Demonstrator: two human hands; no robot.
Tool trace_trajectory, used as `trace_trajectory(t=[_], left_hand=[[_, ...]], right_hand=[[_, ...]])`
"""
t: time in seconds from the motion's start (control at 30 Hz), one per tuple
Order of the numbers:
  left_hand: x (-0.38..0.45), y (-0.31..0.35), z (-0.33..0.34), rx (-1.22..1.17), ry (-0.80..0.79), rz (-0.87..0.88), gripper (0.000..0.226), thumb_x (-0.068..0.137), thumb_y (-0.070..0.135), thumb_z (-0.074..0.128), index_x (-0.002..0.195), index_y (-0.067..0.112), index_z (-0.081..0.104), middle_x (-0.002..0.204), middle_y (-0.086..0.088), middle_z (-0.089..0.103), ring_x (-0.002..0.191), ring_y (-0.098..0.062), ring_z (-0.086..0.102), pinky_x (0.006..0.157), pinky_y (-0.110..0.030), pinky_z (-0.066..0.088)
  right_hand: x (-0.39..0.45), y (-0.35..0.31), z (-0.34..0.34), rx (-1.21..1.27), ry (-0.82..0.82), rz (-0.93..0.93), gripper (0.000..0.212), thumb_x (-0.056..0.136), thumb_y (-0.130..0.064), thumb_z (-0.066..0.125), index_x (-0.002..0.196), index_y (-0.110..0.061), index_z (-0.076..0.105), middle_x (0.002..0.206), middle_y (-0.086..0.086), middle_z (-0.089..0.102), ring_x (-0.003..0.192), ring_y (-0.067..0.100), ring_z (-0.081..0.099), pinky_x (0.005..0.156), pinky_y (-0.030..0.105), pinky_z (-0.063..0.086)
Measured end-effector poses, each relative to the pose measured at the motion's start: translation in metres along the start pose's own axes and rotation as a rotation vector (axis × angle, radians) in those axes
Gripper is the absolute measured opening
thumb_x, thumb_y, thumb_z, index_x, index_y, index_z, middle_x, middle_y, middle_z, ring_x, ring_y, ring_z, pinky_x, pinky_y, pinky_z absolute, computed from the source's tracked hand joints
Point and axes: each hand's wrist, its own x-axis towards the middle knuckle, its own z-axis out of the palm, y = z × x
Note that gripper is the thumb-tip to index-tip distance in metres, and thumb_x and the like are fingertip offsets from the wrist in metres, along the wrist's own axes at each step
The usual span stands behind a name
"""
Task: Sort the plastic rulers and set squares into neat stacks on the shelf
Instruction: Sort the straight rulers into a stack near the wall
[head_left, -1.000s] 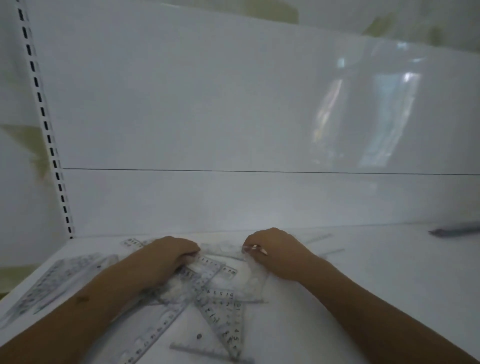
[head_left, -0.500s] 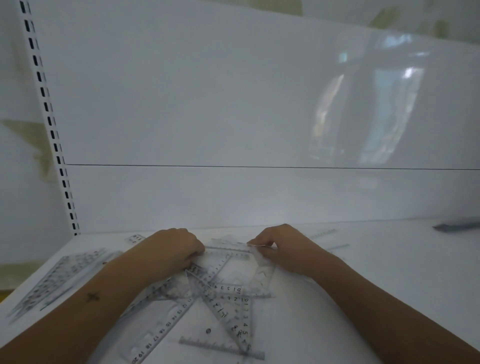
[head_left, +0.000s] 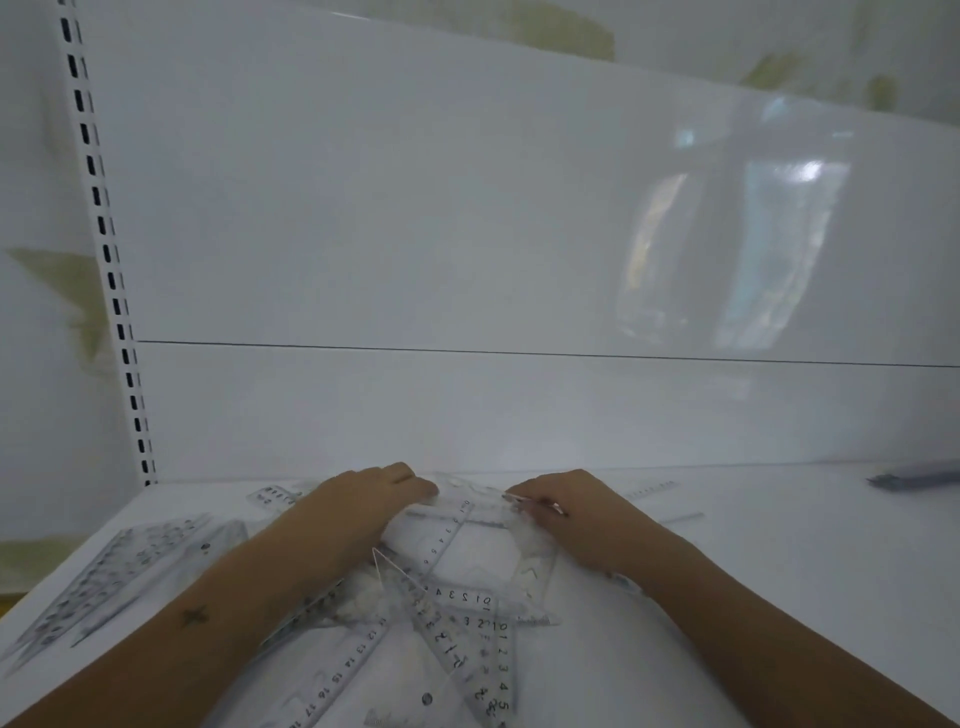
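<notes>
We are gathering a jumbled pile of clear rulers and set squares (head_left: 457, 597) mid-shelf; our left hand (head_left: 358, 509) and right hand (head_left: 576, 514) are curling around its far pieces. Next, we are probably separating 1 type.

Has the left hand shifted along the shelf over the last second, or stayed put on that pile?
No. The left hand stays on the jumbled rulers, about as far from the slotted upright as before; only the camera drifted.
</notes>
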Motion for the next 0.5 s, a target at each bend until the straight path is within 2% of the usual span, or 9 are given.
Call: trace_trajectory(t=[0.07,0.17,0.2,0.23,0.27,0.33,0.4,0.43,0.5], left_hand=[[-0.001,0.006,-0.007,0.024,0.092,-0.017,0.082,0.066,-0.018,0.057,0.133,0.028,0.048,0.123,0.010,0.055,0.106,-0.018,0.059,0.084,-0.032,0.049],[0.001,0.003,-0.006,0.101,0.137,-0.044,0.079,0.046,-0.017,0.074,0.115,0.019,0.061,0.090,0.005,0.063,0.069,-0.015,0.064,0.053,-0.025,0.051],[0.001,0.003,-0.005,0.109,0.153,-0.043,0.067,0.051,-0.009,0.079,0.110,0.017,0.060,0.082,0.004,0.062,0.059,-0.013,0.061,0.045,-0.023,0.048],[0.000,0.007,-0.008,0.095,0.163,-0.039,0.044,0.069,0.005,0.074,0.109,0.016,0.058,0.079,0.003,0.060,0.055,-0.013,0.059,0.041,-0.023,0.048],[-0.001,0.007,-0.010,0.101,0.185,-0.039,0.020,0.089,0.021,0.056,0.109,0.015,0.056,0.079,0.003,0.060,0.054,-0.014,0.059,0.041,-0.025,0.049],[0.000,0.007,-0.010,0.096,0.190,-0.049,0.044,0.098,0.039,0.026,0.107,0.010,0.059,0.077,0.001,0.060,0.055,-0.015,0.058,0.041,-0.029,0.050],[-0.001,0.010,-0.017,0.164,0.200,-0.119,0.039,0.097,0.036,0.040,0.106,0.005,0.062,0.075,-0.002,0.058,0.055,-0.018,0.055,0.041,-0.029,0.046],[-0.002,0.011,-0.019,0.204,0.195,-0.158,0.032,0.091,0.029,0.055,0.106,0.002,0.063,0.074,-0.004,0.057,0.054,-0.021,0.054,0.041,-0.029,0.042],[0.001,0.008,-0.019,0.231,0.194,-0.214,0.038,0.072,0.015,0.078,0.103,-0.004,0.066,0.071,-0.009,0.056,0.050,-0.025,0.052,0.043,-0.026,0.033]], right_hand=[[-0.002,-0.002,-0.002,0.025,0.017,0.025,0.032,0.100,-0.028,0.044,0.129,-0.029,0.059,0.120,-0.012,0.066,0.089,-0.009,0.056,0.082,0.010,0.042],[-0.005,-0.004,-0.008,0.085,0.092,0.021,0.032,0.100,-0.025,0.045,0.130,-0.028,0.058,0.113,-0.008,0.068,0.085,-0.006,0.057,0.082,0.006,0.041],[-0.005,-0.006,-0.010,0.088,0.104,0.001,0.032,0.100,-0.024,0.045,0.130,-0.027,0.058,0.110,-0.006,0.068,0.087,-0.004,0.057,0.082,0.003,0.038],[-0.005,-0.007,-0.011,0.081,0.102,-0.013,0.032,0.101,-0.023,0.045,0.130,-0.028,0.057,0.106,-0.004,0.067,0.088,0.000,0.056,0.080,0.003,0.036],[-0.005,-0.009,-0.012,0.071,0.090,-0.016,0.033,0.102,-0.024,0.043,0.132,-0.030,0.055,0.103,-0.003,0.064,0.088,0.001,0.054,0.079,0.004,0.036],[-0.006,-0.012,-0.013,0.042,0.052,-0.004,0.037,0.103,-0.026,0.040,0.138,-0.030,0.049,0.101,-0.002,0.058,0.088,0.003,0.050,0.079,0.006,0.035],[-0.007,-0.014,-0.016,-0.035,0.006,0.000,0.040,0.104,-0.022,0.036,0.143,-0.025,0.044,0.110,0.004,0.057,0.100,0.011,0.050,0.083,0.010,0.032],[-0.008,-0.013,-0.019,-0.073,-0.017,0.002,0.041,0.104,-0.020,0.035,0.145,-0.022,0.041,0.115,0.008,0.056,0.106,0.017,0.049,0.088,0.015,0.032],[-0.017,-0.012,-0.030,-0.118,-0.042,0.012,0.042,0.103,-0.017,0.036,0.146,-0.021,0.039,0.120,0.010,0.054,0.113,0.023,0.046,0.094,0.022,0.031]])
